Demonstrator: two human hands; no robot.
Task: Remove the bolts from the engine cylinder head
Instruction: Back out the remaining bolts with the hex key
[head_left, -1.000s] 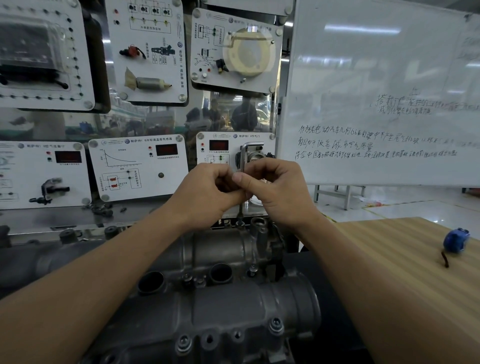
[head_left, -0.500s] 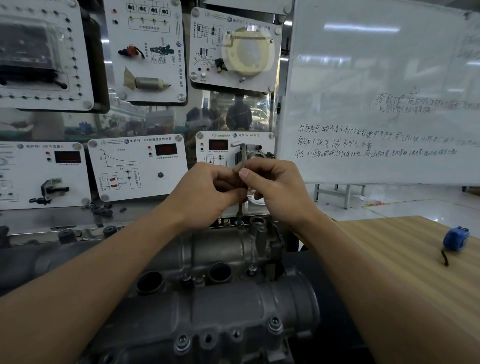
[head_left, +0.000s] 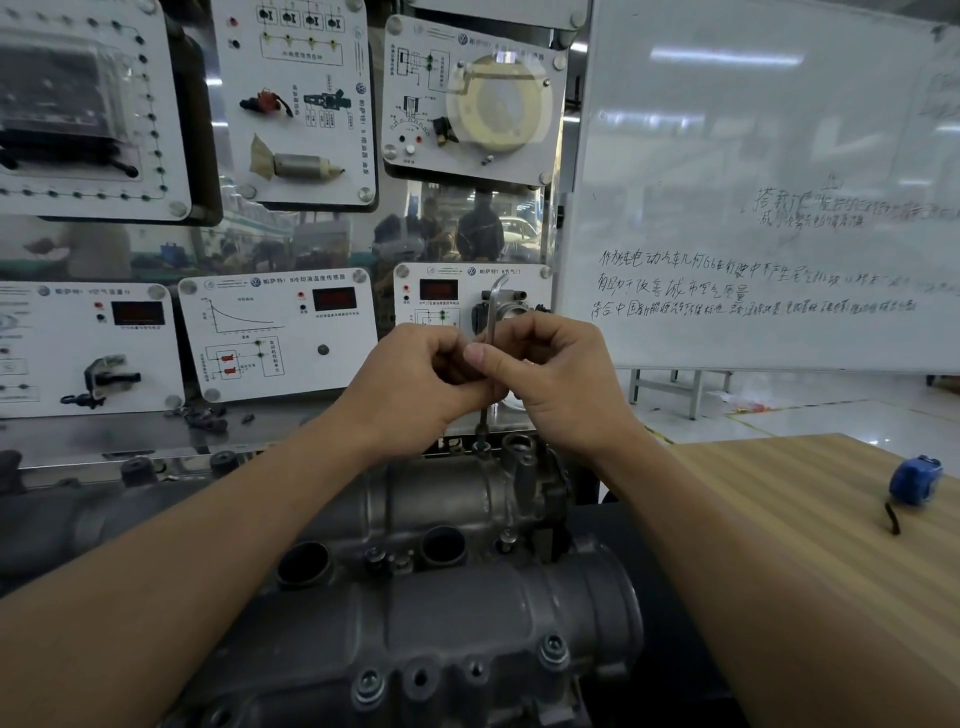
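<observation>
One cylinder head (head_left: 415, 597) lies centre-front beside the table (head_left: 805, 519), with two bolts (head_left: 553, 649) on its near edge. Two forearms reach forward and meet above its far end. The left hand (head_left: 410, 384) and right hand (head_left: 561, 384), fingers curled, pinch one upright hex key (head_left: 491, 332) whose tip sits in a far bolt (head_left: 480, 447).

Grey cast cylinder head (head_left: 441, 639), lying flat, near-edge bolts (head_left: 553, 649) seated in place
</observation>
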